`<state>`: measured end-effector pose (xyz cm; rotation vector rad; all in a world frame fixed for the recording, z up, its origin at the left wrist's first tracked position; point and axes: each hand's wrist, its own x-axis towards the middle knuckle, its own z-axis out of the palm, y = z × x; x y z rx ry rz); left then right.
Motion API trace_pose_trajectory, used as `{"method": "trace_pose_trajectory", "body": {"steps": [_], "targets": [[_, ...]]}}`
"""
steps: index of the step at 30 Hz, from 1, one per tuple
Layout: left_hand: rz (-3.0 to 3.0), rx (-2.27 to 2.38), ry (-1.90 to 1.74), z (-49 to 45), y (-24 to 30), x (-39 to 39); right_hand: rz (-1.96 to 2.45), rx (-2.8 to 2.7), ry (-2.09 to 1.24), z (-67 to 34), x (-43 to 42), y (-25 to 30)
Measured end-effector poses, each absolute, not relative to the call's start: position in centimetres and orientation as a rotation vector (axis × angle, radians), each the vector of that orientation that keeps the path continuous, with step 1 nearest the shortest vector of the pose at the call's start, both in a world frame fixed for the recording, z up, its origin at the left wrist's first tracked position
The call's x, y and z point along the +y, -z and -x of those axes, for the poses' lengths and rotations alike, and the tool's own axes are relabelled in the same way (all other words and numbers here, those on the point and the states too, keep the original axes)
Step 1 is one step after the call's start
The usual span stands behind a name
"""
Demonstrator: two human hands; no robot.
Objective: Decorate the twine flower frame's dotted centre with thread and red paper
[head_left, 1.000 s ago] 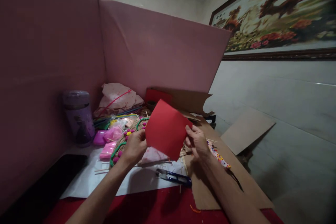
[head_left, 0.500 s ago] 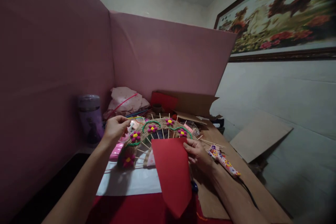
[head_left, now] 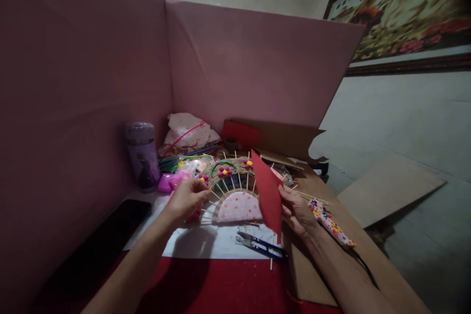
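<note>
Head view. Red sheet (head_left: pixel 268 191) is up off the desk (head_left: pixel 221 284), in front of the right-hand part of the woven half-round (head_left: pixel 239 163). It is turned partly edge-on; its long axis runs steeply, top leaning left, bottom corner near the snips (head_left: pixel 263 246).

Right hand (head_left: pixel 299 210) is the nearer: thumb and fingers pinch the sheet's right edge, so the sheet lies just left of those fingertips. Left hand (head_left: pixel 188 199) is apart from it, the sheet lying to its right across the spotted cloth (head_left: pixel 239 207). Its fingers are bent, tips beside the half-round's left-hand sticks; from where I stand I cannot tell whether they pinch anything thin or touch a stick.

Snips lie partly over white paper (head_left: pixel 176 250), blades pointing left.

Markings: no brand readable. Purple bottle (head_left: pixel 143 159) carries a printed figure. Small dark marks at the upper left of the framed picture (head_left: pixel 397 24) may be writing; too small to read.
</note>
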<state>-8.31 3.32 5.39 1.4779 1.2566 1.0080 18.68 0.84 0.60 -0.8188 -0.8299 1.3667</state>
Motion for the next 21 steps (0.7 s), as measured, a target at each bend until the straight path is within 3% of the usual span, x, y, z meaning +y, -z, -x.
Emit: {"method": "trace_pose_trajectory", "body": {"steps": [7,13,17,21], "targets": [[-1.767,1.240,-0.765,8.2,-1.3,2.3,0.840,-0.815,-1.360,-19.0,1.0,-0.5],[-2.107,1.373,-0.814,8.6,-2.2,1.1,0.863,-0.825,-1.274,-17.9,0.6,-0.3],[-1.884,0.872,-0.678,6.4,-3.7,0.2,0.865,-0.817,-1.181,-16.8,0.0,-0.8],[-1.424,0.757,-0.888,3.3,-3.6,-0.4,0.876,-0.827,-1.068,-15.7,-0.4,-1.0]]}}
